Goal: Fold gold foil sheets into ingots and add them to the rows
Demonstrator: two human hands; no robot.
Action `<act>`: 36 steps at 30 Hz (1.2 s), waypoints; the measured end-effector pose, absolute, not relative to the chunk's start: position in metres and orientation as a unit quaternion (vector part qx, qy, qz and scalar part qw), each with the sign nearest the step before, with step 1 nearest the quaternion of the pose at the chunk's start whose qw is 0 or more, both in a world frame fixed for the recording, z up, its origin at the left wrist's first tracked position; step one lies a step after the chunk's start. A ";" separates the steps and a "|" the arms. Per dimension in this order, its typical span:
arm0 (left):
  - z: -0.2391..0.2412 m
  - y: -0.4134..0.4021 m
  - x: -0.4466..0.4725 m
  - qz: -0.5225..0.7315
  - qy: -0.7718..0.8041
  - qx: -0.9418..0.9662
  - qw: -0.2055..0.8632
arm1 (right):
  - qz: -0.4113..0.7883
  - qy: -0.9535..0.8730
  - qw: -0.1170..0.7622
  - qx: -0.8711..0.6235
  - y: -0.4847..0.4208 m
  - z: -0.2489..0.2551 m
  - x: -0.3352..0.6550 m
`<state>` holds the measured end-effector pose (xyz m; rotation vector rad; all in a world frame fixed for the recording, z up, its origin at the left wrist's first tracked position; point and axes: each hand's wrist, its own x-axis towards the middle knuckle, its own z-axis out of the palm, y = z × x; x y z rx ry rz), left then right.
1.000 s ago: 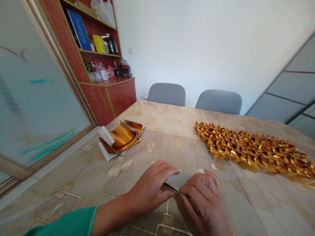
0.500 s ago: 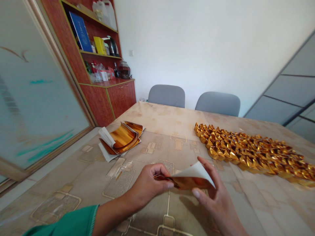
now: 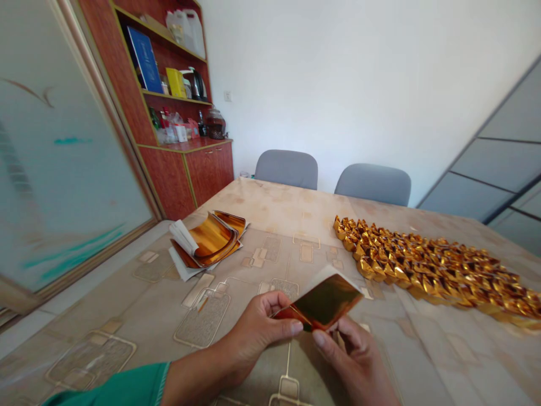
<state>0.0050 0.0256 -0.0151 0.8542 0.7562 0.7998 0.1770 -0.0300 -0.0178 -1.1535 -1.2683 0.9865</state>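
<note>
A folded sheet of gold foil paper [image 3: 324, 300] is held just above the table, gold side toward me, white backing showing along its top edge. My left hand [image 3: 257, 332] pinches its left corner between thumb and fingers. My right hand [image 3: 354, 361] grips its lower edge from below with thumb and fingertips. A stack of gold foil sheets [image 3: 209, 239] lies curled on the table at the left. A long pile of several folded gold paper ingots [image 3: 426, 262] stretches across the right side of the table.
The table [image 3: 127, 293] has a beige patterned cover. Two grey chairs [image 3: 286, 168] [image 3: 373, 184] stand at its far side. A red-brown shelf cabinet [image 3: 181, 141] with bottles, a kettle and books is at the back left. A frosted glass door [image 3: 63, 169] runs along the left.
The paper was pressed flat on the table under both hands; both hands have lifted it and turned it so the gold face now shows toward me.
</note>
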 end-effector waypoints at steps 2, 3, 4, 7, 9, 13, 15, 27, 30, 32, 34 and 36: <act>-0.016 0.027 0.004 0.366 0.346 0.397 0.767 | 0.419 -0.558 0.550 -0.460 -0.029 -0.018 0.178; -0.015 0.027 0.004 0.363 0.347 0.396 0.768 | 0.423 -0.568 0.544 -0.450 -0.028 -0.019 0.177; -0.015 0.027 0.003 0.360 0.349 0.395 0.770 | 0.430 -0.575 0.537 -0.443 -0.027 -0.020 0.177; -0.012 0.026 0.003 0.352 0.352 0.380 0.780 | 0.469 -0.562 0.535 -0.423 -0.026 -0.026 0.178; -0.011 0.028 0.002 0.347 0.348 0.362 0.792 | 0.488 -0.530 0.552 -0.420 -0.026 -0.030 0.179; -0.009 0.032 -0.002 0.348 0.359 0.377 0.780 | 0.488 -0.460 0.587 -0.454 -0.028 -0.031 0.179; -0.009 0.035 -0.003 0.349 0.364 0.389 0.771 | 0.484 -0.436 0.593 -0.474 -0.029 -0.028 0.178; -0.009 0.025 0.004 0.357 0.301 0.344 0.814 | 0.509 -0.377 0.614 -0.470 -0.028 -0.032 0.167; -0.010 0.025 0.005 0.373 0.330 0.351 0.793 | 0.479 -0.447 0.581 -0.483 -0.027 -0.035 0.170; -0.007 0.031 0.000 0.367 0.345 0.377 0.777 | 0.464 -0.488 0.549 -0.495 -0.027 -0.031 0.179; -0.001 0.040 -0.008 0.331 0.356 0.397 0.779 | 0.488 -0.496 0.529 -0.486 -0.028 -0.021 0.191; 0.006 0.051 -0.017 0.294 0.343 0.422 0.786 | 0.498 -0.541 0.515 -0.441 -0.029 -0.008 0.202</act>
